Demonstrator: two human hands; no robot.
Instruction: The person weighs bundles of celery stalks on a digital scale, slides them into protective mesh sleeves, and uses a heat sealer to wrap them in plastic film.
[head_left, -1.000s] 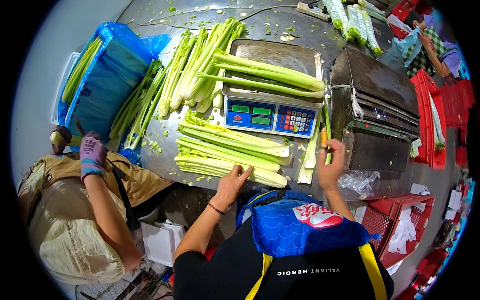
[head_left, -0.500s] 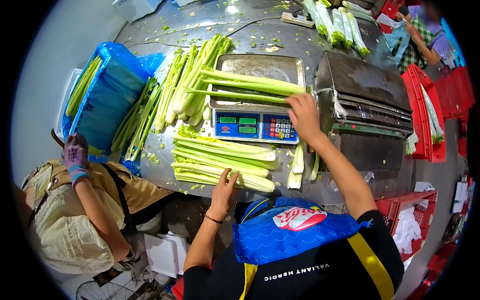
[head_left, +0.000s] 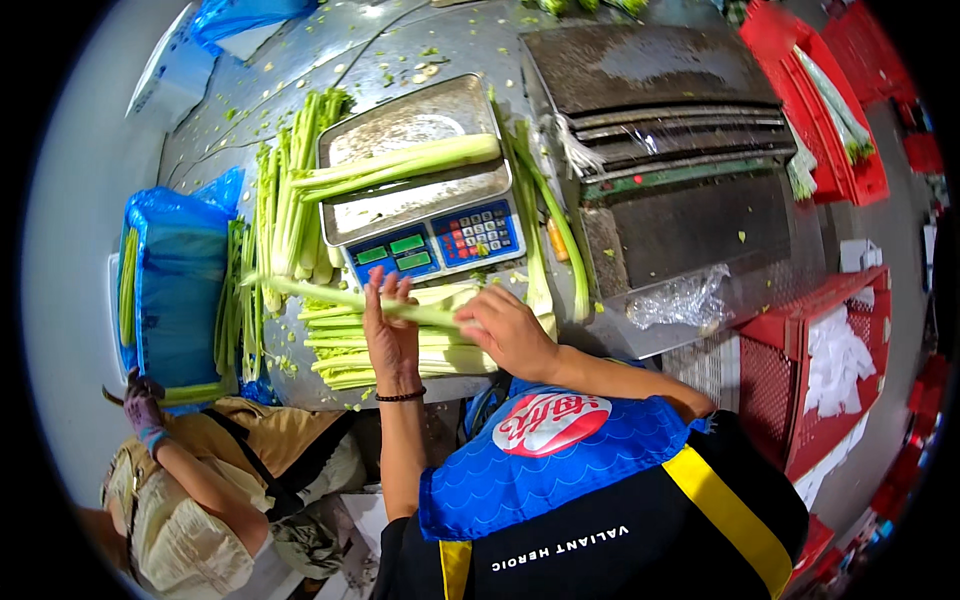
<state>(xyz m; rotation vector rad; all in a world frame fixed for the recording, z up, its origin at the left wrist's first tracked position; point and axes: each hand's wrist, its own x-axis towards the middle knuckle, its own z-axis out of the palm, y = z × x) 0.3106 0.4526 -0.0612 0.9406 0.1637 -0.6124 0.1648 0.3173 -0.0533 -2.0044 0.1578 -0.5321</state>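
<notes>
Green celery stalk [head_left: 340,297] was gripped by both hands, left hand [head_left: 392,335] and right hand [head_left: 508,330]; few stalks were weighed on the scale [head_left: 420,190], many left in the pile [head_left: 390,350].

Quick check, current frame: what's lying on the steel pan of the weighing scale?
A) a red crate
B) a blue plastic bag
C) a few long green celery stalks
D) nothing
C: a few long pale-green celery stalks lie across the steel pan of the weighing scale, while the left hand and right hand handle another celery stalk lower down, in front of the scale's keypad.
</notes>
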